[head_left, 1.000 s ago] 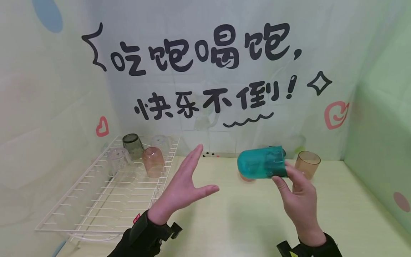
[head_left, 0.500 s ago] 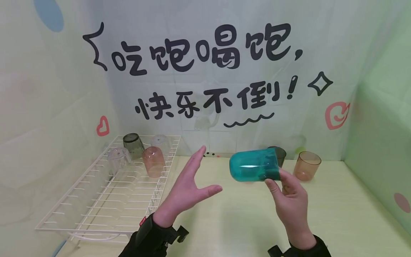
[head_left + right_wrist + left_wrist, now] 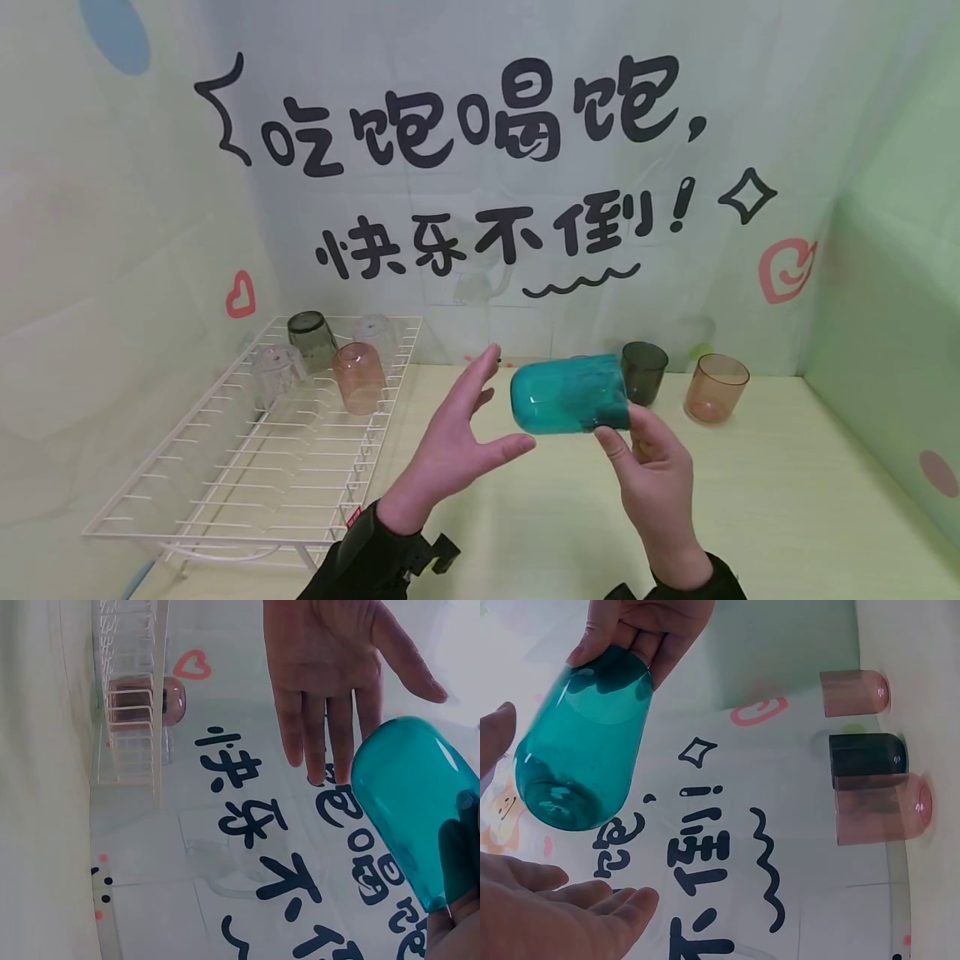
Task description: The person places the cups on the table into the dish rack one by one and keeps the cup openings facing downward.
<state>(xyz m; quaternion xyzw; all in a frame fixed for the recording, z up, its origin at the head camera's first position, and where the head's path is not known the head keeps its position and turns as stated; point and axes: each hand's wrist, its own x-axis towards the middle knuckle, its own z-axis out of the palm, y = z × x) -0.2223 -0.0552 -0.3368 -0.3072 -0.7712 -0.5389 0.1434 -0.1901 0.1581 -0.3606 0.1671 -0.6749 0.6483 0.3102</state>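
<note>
My right hand [image 3: 658,492] pinches a teal translucent cup [image 3: 566,396] at its rim, fingers inside and thumb outside. The cup lies sideways in the air, its rounded base turned toward my left hand [image 3: 450,446]. That left hand is spread, thumb apart from the fingers, just beside the base. In the right wrist view the left fingers [image 3: 341,739] hang straight near the cup's base [image 3: 409,742], and no grip shows. The left wrist view has the cup [image 3: 585,750] hanging from the right hand [image 3: 649,626] between the left thumb and fingers.
A white wire rack [image 3: 277,492] at left bears several upside-down cups, among them a pink cup [image 3: 358,379] and a dark cup [image 3: 311,340]. Upright on the table stand a dark cup [image 3: 643,372], an amber-pink cup [image 3: 716,389] and a pink cup [image 3: 883,810] hidden in the head view.
My right hand has brought the teal cup leftward and slightly down toward the left hand. The left hand has shifted a little to the right. The dark cup behind has come into view.
</note>
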